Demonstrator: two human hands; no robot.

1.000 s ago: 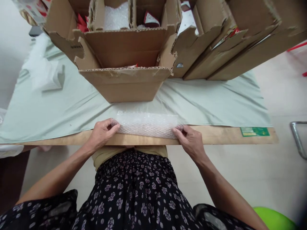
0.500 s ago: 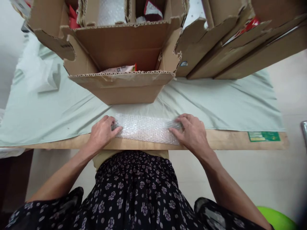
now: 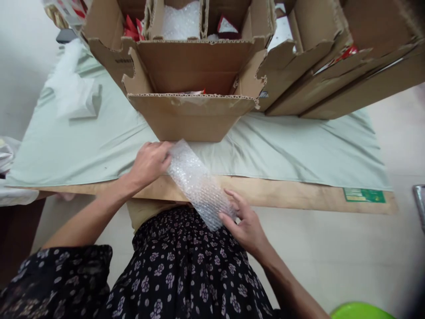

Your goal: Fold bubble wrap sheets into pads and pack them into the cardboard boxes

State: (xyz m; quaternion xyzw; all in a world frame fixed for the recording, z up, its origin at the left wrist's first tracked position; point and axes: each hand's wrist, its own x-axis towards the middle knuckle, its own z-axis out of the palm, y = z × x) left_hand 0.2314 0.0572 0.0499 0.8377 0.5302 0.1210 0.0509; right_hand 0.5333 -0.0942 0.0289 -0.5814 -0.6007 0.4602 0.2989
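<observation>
A strip of clear bubble wrap (image 3: 199, 184) slants from the cloth-covered table down over its wooden front edge. Its upper left end is gripped by my left hand (image 3: 151, 161), fingers closed at the edge of the wrap. At the lower right end is my right hand (image 3: 244, 221), its thumb and fingers closing on the wrap's edge beyond the table. Just behind the strip stands an open cardboard box (image 3: 194, 117), with a little of a packet (image 3: 195, 92) showing inside.
More cardboard bins (image 3: 295, 66) stand in a row at the back, holding red packets (image 3: 133, 29) and bubble wrap. White foam sheeting (image 3: 76, 95) lies on the green cloth (image 3: 109, 128) at left. A green card (image 3: 363, 195) lies on the right front edge.
The bubble wrap has turned from lying level along the table edge to a slant. My left hand moved up and away; my right hand came down and toward my body.
</observation>
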